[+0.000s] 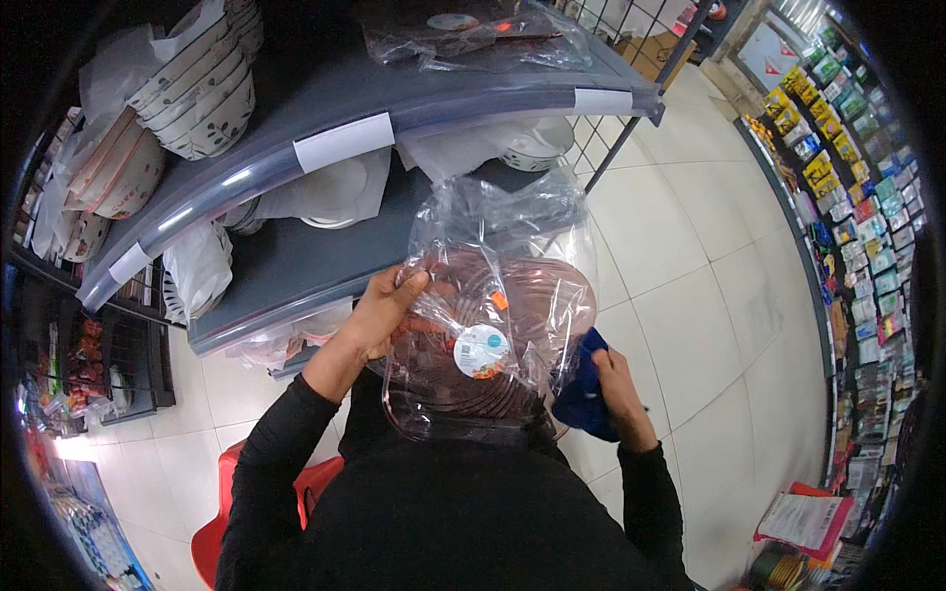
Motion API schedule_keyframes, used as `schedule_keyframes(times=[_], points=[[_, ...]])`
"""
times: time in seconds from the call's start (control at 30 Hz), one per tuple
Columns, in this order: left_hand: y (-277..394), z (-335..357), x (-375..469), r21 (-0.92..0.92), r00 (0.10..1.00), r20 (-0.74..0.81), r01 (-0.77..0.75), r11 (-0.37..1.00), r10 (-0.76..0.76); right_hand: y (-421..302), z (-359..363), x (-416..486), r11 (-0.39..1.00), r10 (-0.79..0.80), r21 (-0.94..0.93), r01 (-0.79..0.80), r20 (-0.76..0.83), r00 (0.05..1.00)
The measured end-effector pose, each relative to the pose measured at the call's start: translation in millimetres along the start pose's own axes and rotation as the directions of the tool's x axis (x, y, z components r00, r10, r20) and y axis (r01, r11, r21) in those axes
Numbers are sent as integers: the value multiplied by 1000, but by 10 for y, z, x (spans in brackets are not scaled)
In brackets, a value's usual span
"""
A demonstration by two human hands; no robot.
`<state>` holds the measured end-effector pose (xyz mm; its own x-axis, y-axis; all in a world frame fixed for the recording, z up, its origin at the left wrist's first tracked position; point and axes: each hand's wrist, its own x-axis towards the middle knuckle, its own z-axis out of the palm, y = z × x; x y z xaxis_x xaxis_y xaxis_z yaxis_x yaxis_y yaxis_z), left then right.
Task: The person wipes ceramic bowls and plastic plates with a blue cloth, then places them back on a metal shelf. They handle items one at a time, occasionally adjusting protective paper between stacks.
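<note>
A pinkish transparent ribbed dish [547, 295], wrapped in a clear plastic bag [510, 207], is held up before my chest. It bears a round printed label [480, 352] and a small orange sticker [500, 300]. My left hand [388, 314] grips the wrapped dish at its left edge, thumb on top. In my right hand [619, 388] is a bunched dark blue cloth [587, 391], held against the dish's right side. My right fingers are partly hidden by the cloth. Whether the dish is one piece or several stacked cannot be told.
Ahead is a grey metal shelf [473, 122] with stacked patterned bowls [196, 103] at upper left and a plastic-wrapped item [473, 33] on top. White plates [332, 196] sit one level lower. A red plastic chair [214, 517] stands at lower left. Packaged goods [857, 229] line the right.
</note>
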<state>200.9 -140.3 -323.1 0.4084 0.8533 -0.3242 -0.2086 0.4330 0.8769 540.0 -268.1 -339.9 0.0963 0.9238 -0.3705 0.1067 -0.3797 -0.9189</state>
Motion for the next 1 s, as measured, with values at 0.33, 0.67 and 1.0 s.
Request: schedule_keyframes(times=[0.33, 0.67, 1.0], points=[[-375, -58, -308, 125, 962, -85, -249, 960, 261, 27, 279, -44, 984, 73, 164, -63, -54, 996], [-234, -193, -332, 55, 903, -227, -363, 930, 366, 191, 293, 26, 977, 31, 210, -26, -20, 999], [-244, -219, -267, 572, 840, -190, -326, 752, 509, 154, 307, 14, 974, 16, 225, -15, -3, 1000]])
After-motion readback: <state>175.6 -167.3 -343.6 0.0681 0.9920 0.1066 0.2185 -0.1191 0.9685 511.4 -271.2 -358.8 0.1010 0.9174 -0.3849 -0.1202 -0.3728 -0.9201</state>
